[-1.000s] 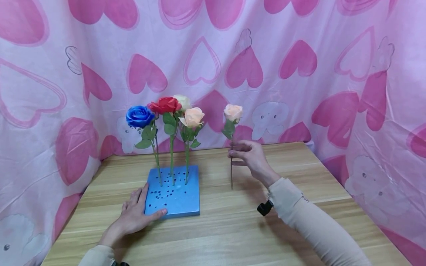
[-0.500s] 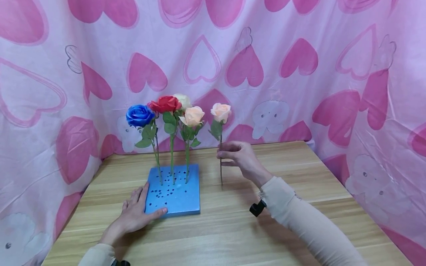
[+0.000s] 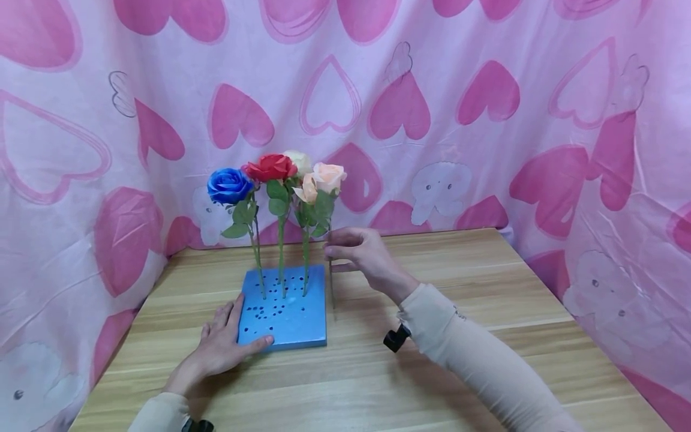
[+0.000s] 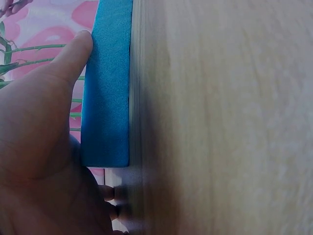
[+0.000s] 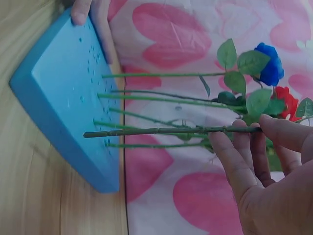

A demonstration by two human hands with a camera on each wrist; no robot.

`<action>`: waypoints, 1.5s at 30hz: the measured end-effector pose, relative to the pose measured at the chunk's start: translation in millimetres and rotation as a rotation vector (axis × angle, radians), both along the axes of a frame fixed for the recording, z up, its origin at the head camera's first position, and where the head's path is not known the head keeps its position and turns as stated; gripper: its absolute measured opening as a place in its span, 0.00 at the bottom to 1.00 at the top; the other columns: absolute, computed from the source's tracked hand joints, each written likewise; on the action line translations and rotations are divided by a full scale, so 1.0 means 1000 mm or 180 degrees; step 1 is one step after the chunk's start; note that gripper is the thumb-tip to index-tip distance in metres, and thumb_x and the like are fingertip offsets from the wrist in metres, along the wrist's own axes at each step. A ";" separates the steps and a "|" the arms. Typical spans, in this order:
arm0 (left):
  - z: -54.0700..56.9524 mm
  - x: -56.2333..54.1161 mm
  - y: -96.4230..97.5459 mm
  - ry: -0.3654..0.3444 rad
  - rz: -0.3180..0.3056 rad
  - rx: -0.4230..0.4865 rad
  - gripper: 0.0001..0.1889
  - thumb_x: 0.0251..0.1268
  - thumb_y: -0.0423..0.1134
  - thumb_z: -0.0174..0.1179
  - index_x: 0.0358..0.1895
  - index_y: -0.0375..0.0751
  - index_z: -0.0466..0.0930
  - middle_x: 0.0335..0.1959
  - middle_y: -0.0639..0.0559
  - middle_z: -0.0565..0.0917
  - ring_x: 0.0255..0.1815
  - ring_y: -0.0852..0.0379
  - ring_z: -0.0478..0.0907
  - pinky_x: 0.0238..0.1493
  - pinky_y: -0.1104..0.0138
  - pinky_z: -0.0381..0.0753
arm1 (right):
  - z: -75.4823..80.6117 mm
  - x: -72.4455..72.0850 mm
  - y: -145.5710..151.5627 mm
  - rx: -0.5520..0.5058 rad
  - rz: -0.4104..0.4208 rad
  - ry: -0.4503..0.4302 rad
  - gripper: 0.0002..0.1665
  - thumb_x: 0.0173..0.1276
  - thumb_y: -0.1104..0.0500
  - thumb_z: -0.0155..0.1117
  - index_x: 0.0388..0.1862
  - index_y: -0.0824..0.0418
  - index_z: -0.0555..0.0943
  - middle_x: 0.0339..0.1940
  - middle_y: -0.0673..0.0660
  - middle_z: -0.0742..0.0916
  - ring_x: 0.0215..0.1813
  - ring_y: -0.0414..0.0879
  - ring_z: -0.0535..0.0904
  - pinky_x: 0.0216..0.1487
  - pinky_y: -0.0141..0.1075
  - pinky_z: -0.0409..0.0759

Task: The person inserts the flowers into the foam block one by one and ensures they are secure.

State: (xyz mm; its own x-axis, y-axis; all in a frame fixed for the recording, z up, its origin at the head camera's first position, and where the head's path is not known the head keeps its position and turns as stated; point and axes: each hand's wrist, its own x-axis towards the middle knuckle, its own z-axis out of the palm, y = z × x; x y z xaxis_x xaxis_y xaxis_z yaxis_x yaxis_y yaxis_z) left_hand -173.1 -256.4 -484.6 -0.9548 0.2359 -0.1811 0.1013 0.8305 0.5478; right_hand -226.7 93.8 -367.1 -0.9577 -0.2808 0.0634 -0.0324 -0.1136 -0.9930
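Note:
My right hand point(image 3: 364, 257) pinches the stem of a pale peach rose point(image 3: 329, 174) between thumb and fingers, upright just right of the blue foam block point(image 3: 303, 329). In the right wrist view the bare lower stem point(image 5: 156, 130) overlaps the block, its cut end free. My left hand point(image 3: 217, 348) rests at the block's near left corner, fingers fairly straight along its side and thumb on its top. Standing in the block's holes are a blue rose point(image 3: 230, 185), a red rose point(image 3: 272, 167), a white rose point(image 3: 299, 161) and another peach rose point(image 3: 306, 191), which the held bloom partly covers.
The block lies on a wood-grain table point(image 3: 432, 384), with many small holes across its top. A pink heart-patterned curtain point(image 3: 335, 36) hangs behind the table and along both sides.
My right hand has moved left with the peach rose, from well right of the block to right beside it. The left hand and the block have stayed in place.

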 end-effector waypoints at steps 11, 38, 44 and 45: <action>0.001 0.000 0.000 0.0051 -0.0022 0.0031 0.70 0.70 0.74 0.67 0.92 0.36 0.30 0.89 0.19 0.39 0.89 0.17 0.29 0.79 0.19 0.28 | -0.002 -0.002 -0.028 -0.0015 0.0147 0.0055 0.19 0.76 0.71 0.74 0.64 0.70 0.87 0.61 0.75 0.89 0.51 0.54 0.94 0.60 0.55 0.91; 0.001 0.001 0.000 -0.0011 0.0032 0.0065 0.71 0.69 0.75 0.67 0.92 0.36 0.30 0.89 0.20 0.40 0.89 0.18 0.31 0.79 0.18 0.28 | -0.008 -0.003 -0.094 0.0000 0.0348 0.0019 0.18 0.77 0.68 0.74 0.64 0.64 0.89 0.55 0.67 0.93 0.52 0.53 0.94 0.55 0.51 0.94; 0.000 0.000 0.001 -0.0017 0.0035 0.0066 0.71 0.69 0.74 0.67 0.92 0.36 0.30 0.89 0.19 0.40 0.89 0.18 0.31 0.79 0.18 0.28 | -0.009 -0.005 -0.107 0.0020 0.0340 0.0075 0.18 0.77 0.69 0.75 0.64 0.65 0.89 0.53 0.62 0.94 0.50 0.52 0.95 0.55 0.52 0.94; 0.000 0.000 0.001 -0.0014 0.0030 0.0060 0.71 0.69 0.75 0.67 0.92 0.36 0.30 0.89 0.19 0.40 0.89 0.18 0.31 0.79 0.18 0.28 | -0.009 -0.005 -0.109 0.0018 0.0336 0.0082 0.18 0.77 0.69 0.74 0.63 0.65 0.90 0.53 0.61 0.94 0.50 0.51 0.95 0.56 0.53 0.93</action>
State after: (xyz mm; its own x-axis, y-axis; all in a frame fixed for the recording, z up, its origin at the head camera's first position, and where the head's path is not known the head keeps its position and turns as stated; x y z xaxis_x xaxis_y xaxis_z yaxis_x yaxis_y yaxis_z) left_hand -173.2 -255.5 -484.5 -0.9562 0.2302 -0.1808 0.0911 0.8209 0.5637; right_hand -231.7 -14.9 -376.6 -0.9209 -0.3804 0.0856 -0.0460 -0.1122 -0.9926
